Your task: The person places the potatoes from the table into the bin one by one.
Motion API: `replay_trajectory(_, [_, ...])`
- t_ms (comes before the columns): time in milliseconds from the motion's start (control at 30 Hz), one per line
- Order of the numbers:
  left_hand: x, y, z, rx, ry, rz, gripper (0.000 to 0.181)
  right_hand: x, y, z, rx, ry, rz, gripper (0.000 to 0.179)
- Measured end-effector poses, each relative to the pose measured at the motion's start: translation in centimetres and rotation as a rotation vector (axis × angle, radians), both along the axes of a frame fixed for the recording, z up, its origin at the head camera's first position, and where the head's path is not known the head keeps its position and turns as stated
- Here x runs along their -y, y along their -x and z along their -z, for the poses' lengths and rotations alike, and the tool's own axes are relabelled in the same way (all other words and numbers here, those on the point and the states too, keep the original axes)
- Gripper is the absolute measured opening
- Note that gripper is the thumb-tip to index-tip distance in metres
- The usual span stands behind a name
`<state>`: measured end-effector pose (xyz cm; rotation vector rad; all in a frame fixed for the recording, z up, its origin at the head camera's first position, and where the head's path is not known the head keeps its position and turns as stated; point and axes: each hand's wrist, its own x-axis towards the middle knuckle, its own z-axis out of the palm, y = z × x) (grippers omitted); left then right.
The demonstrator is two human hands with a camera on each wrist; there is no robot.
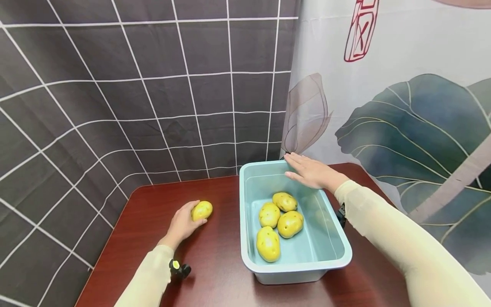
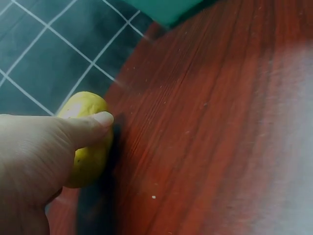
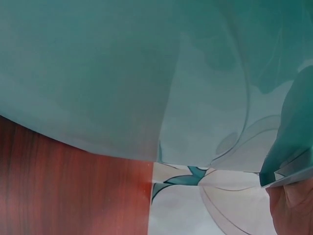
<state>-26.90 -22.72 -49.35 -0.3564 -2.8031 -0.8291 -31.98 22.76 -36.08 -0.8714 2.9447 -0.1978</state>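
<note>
My left hand (image 1: 186,221) is on the left part of the table, holding a yellow potato (image 1: 202,210) between thumb and fingers. In the left wrist view, the thumb lies across the near side of this potato (image 2: 88,166); the other fingers are mostly hidden. To its right stands a light blue plastic bin (image 1: 295,268) with several yellow potatoes (image 1: 290,224) grouped on its floor. My right hand (image 1: 312,170) rests on the bin's rim at the far right corner, fingers straight. Only part of that hand (image 3: 293,208) shows below the rim in the right wrist view.
The bin stands on a dark red wood-grain table (image 1: 218,256) with rounded corners. Behind the table hangs a dark grey cloth (image 1: 153,98) with a white grid. A white cloth with large leaf prints (image 1: 414,123) hangs at the right.
</note>
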Motion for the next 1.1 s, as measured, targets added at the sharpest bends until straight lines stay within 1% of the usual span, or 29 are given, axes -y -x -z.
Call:
replay_trajectory(300, [-0.3, -2.6, 0.4, -0.017, 0.005, -0.013, 0.071, -0.1, -0.1, 0.1, -0.014, 0.023, 0.012, 0.075])
replay_trajectory(533, [-0.3, -4.4, 0.7, -0.077, 0.003, 0.003, 0.071, -0.1, 0.0, 0.1, -0.023, 0.015, 0.0, 0.076])
replay_trajectory(633, [-0.4, -4.9, 0.9, -0.11, 0.006, 0.014, 0.071, -0.1, 0.1, 0.1, -0.021, 0.021, 0.0, 0.076])
replay_trajectory(733, [-0.5, -5.0, 1.0, -0.137, 0.018, 0.03, 0.073, -0.1, 0.0, 0.1, -0.022, 0.033, 0.0, 0.075])
replay_trajectory(833, [-0.8, -4.6, 1.2, -0.146, 0.027, 0.053, 0.074, -0.1, 0.0, 0.1, -0.023, 0.034, 0.001, 0.074])
replay_trajectory(1000, [-1.3, -3.7, 1.4, -0.121, 0.028, 0.08, 0.075, -0.1, -0.1, 0.0, -0.019, 0.032, 0.006, 0.074])
replay_trajectory(1100, [-1.5, -3.2, 1.6, -0.107, 0.03, 0.073, 0.076, -0.1, -0.1, -0.1, -0.01, 0.036, 0.002, 0.075])
